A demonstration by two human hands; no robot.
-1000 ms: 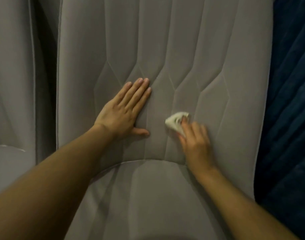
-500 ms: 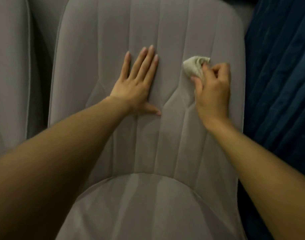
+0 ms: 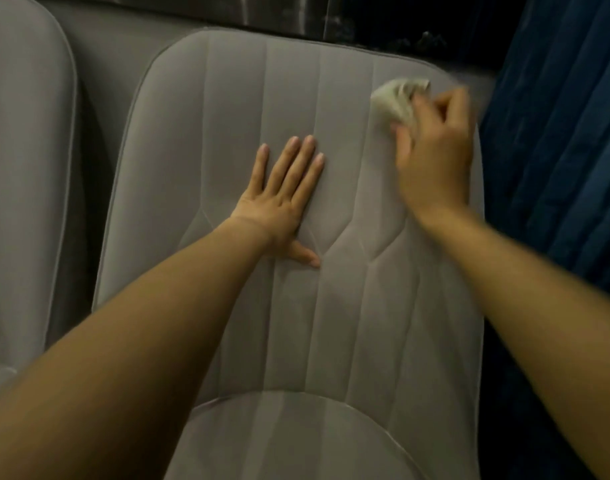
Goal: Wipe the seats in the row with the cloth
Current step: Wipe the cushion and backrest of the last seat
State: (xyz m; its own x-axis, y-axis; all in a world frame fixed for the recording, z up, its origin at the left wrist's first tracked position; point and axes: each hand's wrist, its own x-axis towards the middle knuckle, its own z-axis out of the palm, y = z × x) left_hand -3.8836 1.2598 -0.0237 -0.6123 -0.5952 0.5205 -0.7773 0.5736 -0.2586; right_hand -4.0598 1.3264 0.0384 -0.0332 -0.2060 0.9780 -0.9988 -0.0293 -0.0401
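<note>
A grey padded seat with stitched vertical panels fills the middle of the view, its backrest upright and its cushion at the bottom. My left hand lies flat on the backrest's centre with straight fingers. My right hand grips a small crumpled white cloth and presses it against the backrest's upper right corner. The right hand and the cloth are blurred by motion.
A second grey seat stands to the left, with a dark gap between the two. A dark blue curtain hangs along the right side. A dark ledge runs behind the seat tops.
My right hand has carried the cloth up the backrest from its lower middle to the upper right corner. My left hand stays flat on the backrest. The view has tilted up, showing the seat's top edge.
</note>
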